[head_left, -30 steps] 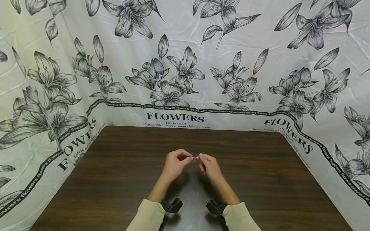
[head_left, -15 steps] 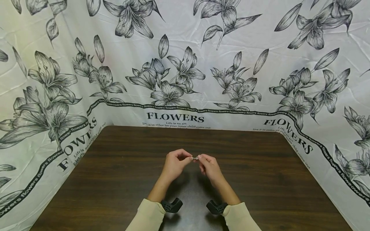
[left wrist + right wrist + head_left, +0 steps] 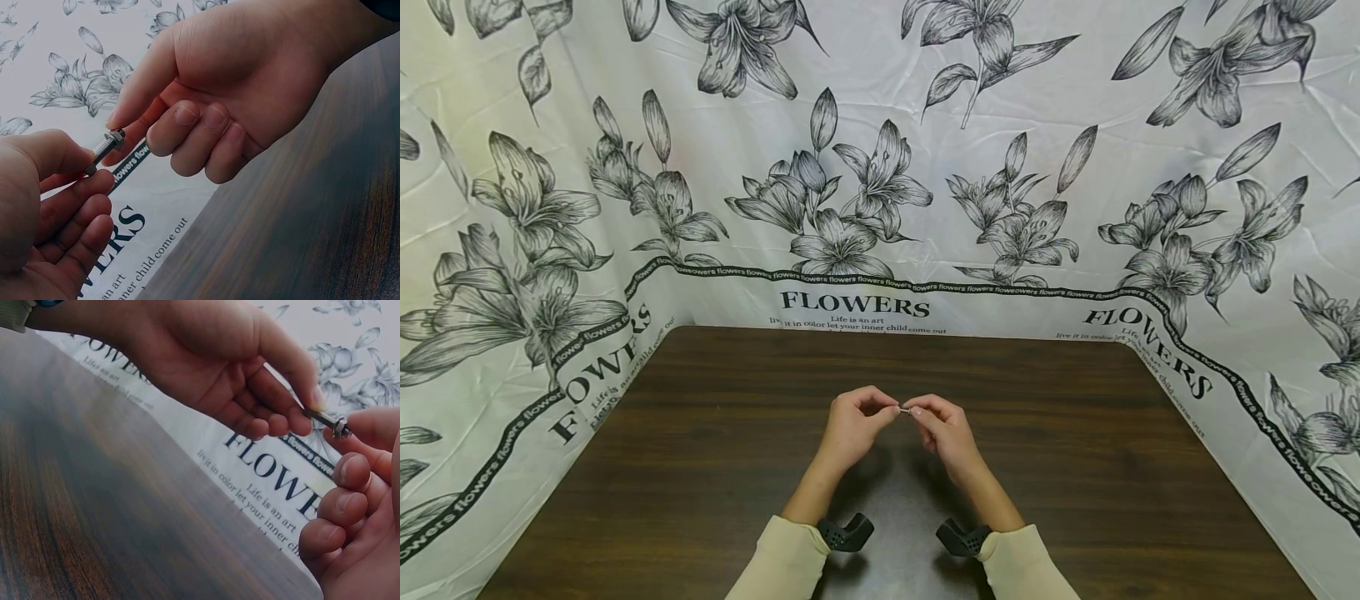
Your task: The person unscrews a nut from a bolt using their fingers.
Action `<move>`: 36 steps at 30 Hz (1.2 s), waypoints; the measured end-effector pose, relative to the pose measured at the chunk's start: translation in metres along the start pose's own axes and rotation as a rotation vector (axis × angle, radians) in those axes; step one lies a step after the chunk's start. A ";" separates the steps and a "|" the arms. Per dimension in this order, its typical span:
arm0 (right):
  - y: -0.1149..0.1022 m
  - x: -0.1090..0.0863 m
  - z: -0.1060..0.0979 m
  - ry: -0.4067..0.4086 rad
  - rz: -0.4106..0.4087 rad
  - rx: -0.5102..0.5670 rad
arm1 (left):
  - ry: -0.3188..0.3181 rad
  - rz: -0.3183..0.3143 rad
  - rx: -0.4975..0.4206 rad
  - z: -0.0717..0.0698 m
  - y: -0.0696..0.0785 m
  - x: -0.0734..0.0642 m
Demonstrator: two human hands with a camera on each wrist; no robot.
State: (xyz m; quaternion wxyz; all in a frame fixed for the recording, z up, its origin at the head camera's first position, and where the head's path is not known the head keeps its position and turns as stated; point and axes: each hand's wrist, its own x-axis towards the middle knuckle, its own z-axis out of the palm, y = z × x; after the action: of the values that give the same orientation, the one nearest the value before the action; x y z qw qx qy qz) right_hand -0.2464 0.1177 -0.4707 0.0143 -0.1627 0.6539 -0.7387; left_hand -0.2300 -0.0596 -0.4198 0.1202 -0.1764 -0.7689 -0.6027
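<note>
A small metal bolt (image 3: 905, 410) bridges the fingertips of both hands above the table. My left hand (image 3: 850, 429) pinches its head end between thumb and index finger; the threaded shank (image 3: 103, 150) shows in the left wrist view. Round the other end sits a nut (image 3: 339, 428), with what looks like a washer beside it. Thumb and index finger of my right hand (image 3: 946, 433) are at that nut, pinching it. The remaining fingers of the right hand (image 3: 347, 500) are curled toward the palm and touch nothing.
Beneath the hands is a dark brown wood-grain table (image 3: 737, 500). A white cloth (image 3: 865, 208) with black lily prints and lettering hangs round its back and sides. Each wrist carries a black strap device (image 3: 847, 533) at the cuff.
My right fingertips have moved slightly left along the bolt, closer to the left hand, and now cover more of the nut. My left hand has stayed in place.
</note>
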 end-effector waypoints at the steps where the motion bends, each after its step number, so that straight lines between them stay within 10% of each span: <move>1: 0.000 0.000 -0.001 -0.006 -0.006 0.002 | 0.000 0.001 0.000 0.000 0.000 0.000; 19: -0.014 -0.004 0.005 0.062 -0.120 0.009 | -0.007 0.001 0.006 0.000 0.001 0.000; 36: -0.028 -0.007 0.012 0.090 0.094 -0.038 | -0.003 -0.024 0.004 0.001 0.003 0.000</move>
State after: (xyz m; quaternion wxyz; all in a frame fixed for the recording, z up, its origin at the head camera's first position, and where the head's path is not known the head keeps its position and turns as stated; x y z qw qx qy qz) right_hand -0.2317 0.1119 -0.4439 0.0162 -0.0987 0.6746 -0.7314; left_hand -0.2284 -0.0581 -0.4177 0.1124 -0.1679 -0.7724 -0.6021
